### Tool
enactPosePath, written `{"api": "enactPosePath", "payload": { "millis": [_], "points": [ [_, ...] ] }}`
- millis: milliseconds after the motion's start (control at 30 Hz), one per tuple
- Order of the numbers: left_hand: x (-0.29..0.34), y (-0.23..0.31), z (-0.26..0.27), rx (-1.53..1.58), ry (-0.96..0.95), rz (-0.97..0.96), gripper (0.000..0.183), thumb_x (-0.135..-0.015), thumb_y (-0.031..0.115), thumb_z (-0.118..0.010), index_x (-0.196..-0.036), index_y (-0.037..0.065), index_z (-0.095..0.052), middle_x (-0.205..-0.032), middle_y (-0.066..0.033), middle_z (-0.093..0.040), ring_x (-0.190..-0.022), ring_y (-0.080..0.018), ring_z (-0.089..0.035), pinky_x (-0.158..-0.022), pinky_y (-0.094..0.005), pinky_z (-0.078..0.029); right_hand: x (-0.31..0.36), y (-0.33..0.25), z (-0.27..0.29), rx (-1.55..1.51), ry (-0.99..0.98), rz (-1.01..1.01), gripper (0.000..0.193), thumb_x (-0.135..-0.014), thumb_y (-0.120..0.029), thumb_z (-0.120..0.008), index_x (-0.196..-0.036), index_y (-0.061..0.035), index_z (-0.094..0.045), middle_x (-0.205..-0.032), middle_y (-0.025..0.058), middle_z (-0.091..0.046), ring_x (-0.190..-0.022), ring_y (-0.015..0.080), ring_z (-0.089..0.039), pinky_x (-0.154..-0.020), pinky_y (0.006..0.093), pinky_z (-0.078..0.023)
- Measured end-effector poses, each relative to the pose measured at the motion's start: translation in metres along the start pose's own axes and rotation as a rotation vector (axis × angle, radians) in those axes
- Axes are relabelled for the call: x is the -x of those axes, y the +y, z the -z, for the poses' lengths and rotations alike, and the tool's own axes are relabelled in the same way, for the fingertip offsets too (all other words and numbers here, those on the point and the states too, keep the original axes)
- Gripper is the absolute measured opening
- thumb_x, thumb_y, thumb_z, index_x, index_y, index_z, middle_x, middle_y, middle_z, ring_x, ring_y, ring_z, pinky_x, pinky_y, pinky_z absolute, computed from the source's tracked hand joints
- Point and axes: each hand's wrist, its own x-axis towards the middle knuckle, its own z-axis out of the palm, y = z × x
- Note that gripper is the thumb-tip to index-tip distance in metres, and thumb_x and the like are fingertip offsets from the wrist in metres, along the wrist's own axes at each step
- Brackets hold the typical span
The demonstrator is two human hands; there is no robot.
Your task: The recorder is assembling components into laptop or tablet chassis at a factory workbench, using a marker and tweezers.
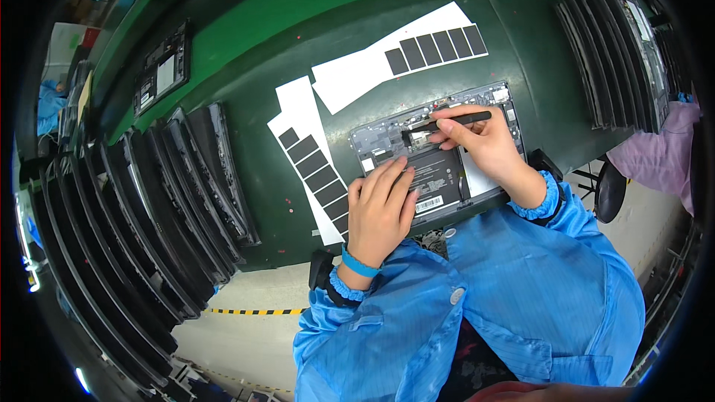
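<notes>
1. Head view, centre: bare left hand, one; fingers loosely extended, resting on the lower-left part of the base, nothing seen in its grasp.
2. Grey, rectangular, uncovered laptop base with black battery, one; on the dark green tabletop straight ahead of the person, beneath both hands; long axis left to right, right end slightly farther away.
3. Slim black tweezers-like tool, one; lengthwise left to right, tip just beyond the left fingertips, over the base's upper-left part; contact cannot be told.
4. Bare right hand, one; pinching the tool, hence the nearer to it.
5. Counts, far left: dark thin laptop parts on edge, at least eight; lone uncovered dark laptop part, one.
6. Left of base: overlapping white paper sheets, at least six black rectangles.
7. Beyond base: white paper sheeting, six black rectangles.
8. Far right: dark upright laptop parts, at least five.
</notes>
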Motion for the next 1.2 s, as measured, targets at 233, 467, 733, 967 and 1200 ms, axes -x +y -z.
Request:
{"api": "enactPosePath", "payload": {
  "millis": [233,467,733,967,1200],
  "points": [
    [-0.007,0.002,-0.002,-0.010,0.034,0.008,0.030,-0.079,0.011,-0.071,-0.108,0.007,-0.066,-0.119,-0.0040,-0.063,-0.111,-0.0236,-0.057,-0.092,-0.0379,-0.038,-0.003,-0.003,-0.001,-0.010,0.009,-0.027,0.024,-0.093,-0.011,-0.064,-0.111,0.0040,-0.065,-0.100,0.0128,-0.069,-0.088,0.0202,-0.070,-0.071,0.0261,-0.057],
    [-0.010,0.001,-0.004,-0.009,0.043,0.005,0.032,-0.078,0.013,-0.072,-0.109,0.007,-0.065,-0.120,-0.0043,-0.061,-0.109,-0.0246,-0.057,-0.092,-0.0382,-0.038,-0.006,-0.006,-0.001,0.008,0.019,-0.041,0.024,-0.093,-0.011,-0.063,-0.112,0.0039,-0.065,-0.100,0.0126,-0.069,-0.088,0.0200,-0.070,-0.071,0.0259,-0.056],
    [-0.020,0.012,-0.013,-0.320,-0.065,-0.005,0.068,-0.079,0.048,-0.067,-0.133,0.009,-0.054,-0.145,-0.0076,-0.044,-0.106,-0.0254,-0.047,-0.084,-0.0382,-0.037,-0.005,-0.002,-0.001,0.058,0.016,-0.026,0.024,-0.094,-0.012,-0.063,-0.112,0.0032,-0.065,-0.103,0.0116,-0.069,-0.088,0.0188,-0.070,-0.071,0.0256,-0.056],
    [-0.024,0.017,-0.013,-0.376,-0.072,0.045,0.068,-0.077,0.046,-0.068,-0.131,0.007,-0.053,-0.147,-0.0103,-0.040,-0.104,-0.0267,-0.048,-0.078,-0.0383,-0.041,-0.005,-0.004,-0.010,0.013,0.031,0.076,0.027,-0.096,-0.014,-0.059,-0.117,0.0022,-0.063,-0.112,0.0132,-0.067,-0.086,0.0169,-0.069,-0.069,0.0256,-0.056],
    [-0.018,0.000,0.060,0.014,0.131,0.093,0.044,-0.086,0.027,-0.066,-0.121,0.001,-0.056,-0.124,-0.0182,-0.058,-0.107,-0.0352,-0.056,-0.090,-0.0436,-0.045,-0.008,-0.050,-0.025,0.114,0.032,0.265,0.027,-0.093,-0.016,-0.064,-0.112,0.0030,-0.064,-0.100,0.0124,-0.069,-0.082,0.0170,-0.069,-0.067,0.0266,-0.057]
  ]
}}
